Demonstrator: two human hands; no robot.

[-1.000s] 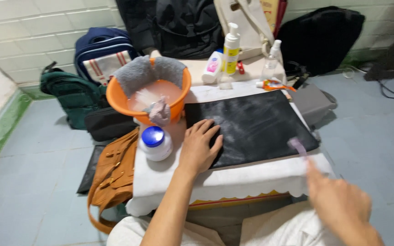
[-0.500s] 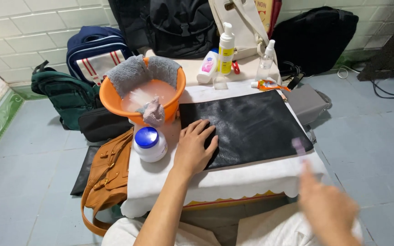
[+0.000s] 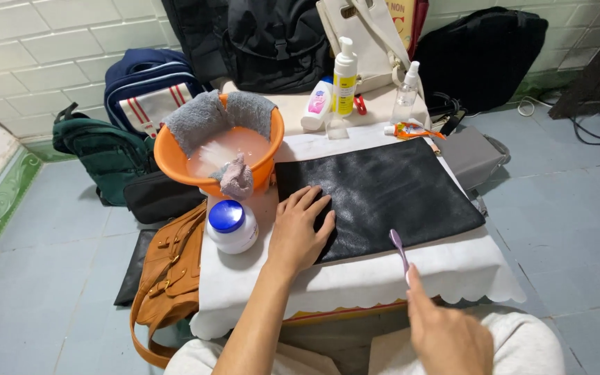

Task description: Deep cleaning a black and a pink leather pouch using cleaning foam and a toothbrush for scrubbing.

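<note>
One flat black leather pouch lies across the middle of the table, which is draped in a white cloth with a scalloped edge. The left hand rests palm down on the pouch's near left corner, fingers spread and pressing flat, pinching nothing. The right hand hovers at the table's near edge, its grip pinched on the handle of a purple toothbrush whose head lies over the pouch's front edge.

Just left of the left hand stands a white jar with a blue lid. Behind it sits an orange basin of cloudy water, with grey cloths draped over its rim. At the far side of the table stand a white and yellow pump bottle, a smaller white bottle, a clear spray bottle and a small orange tube.

On the blue tiled floor, a tan leather bag leans against the table's left side, near a green backpack and a navy backpack. Black bags stand behind the table against the tiled wall.
</note>
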